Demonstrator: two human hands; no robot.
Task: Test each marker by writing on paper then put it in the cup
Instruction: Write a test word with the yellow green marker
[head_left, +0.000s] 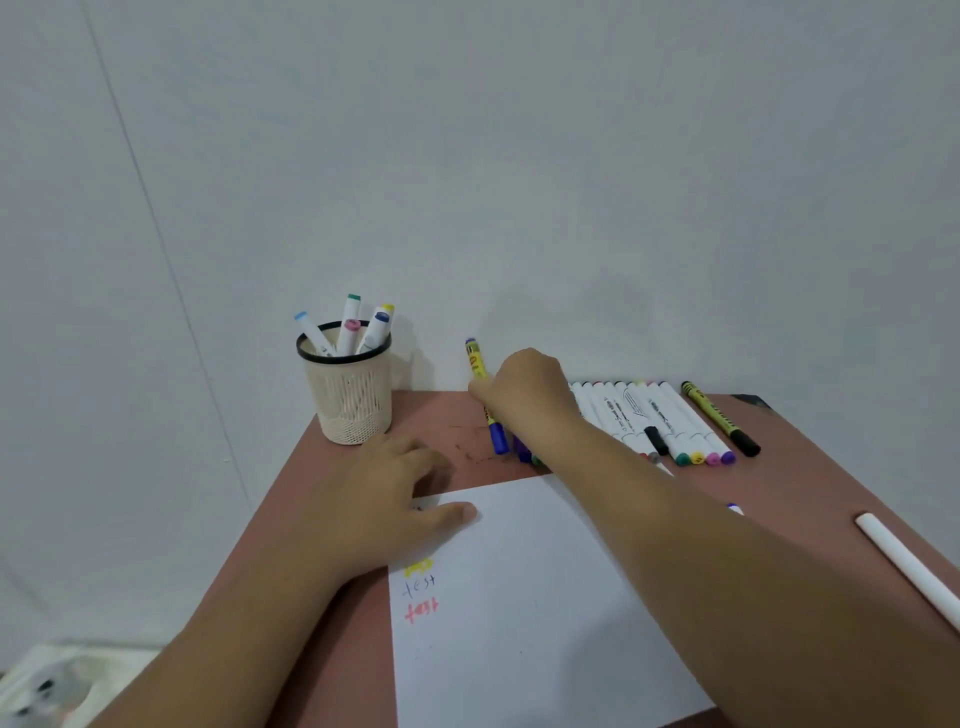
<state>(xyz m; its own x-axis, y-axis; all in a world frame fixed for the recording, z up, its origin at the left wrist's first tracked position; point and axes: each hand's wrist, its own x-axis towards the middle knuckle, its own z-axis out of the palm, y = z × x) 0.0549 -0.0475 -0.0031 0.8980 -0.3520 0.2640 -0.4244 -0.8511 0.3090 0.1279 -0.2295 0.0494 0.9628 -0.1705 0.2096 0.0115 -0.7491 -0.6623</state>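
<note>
At ten o'clock from the paper (545, 597), the mesh cup (350, 389) already holds four tested markers. Three "test" scribbles show. The right hand (524, 389) clamps a yellow marker with a blue cap (485, 395); the left hand (395, 499) lies flat, fingers spread, pinning paper. A row of white markers (654, 421) at one o'clock awaits.

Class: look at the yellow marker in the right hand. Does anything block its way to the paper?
Nothing visible does. The right hand holds the yellow marker above the table; bare paper lies just below, the left hand only pinning its corner.

White rod (906, 564) on brown table (831, 467)
</note>
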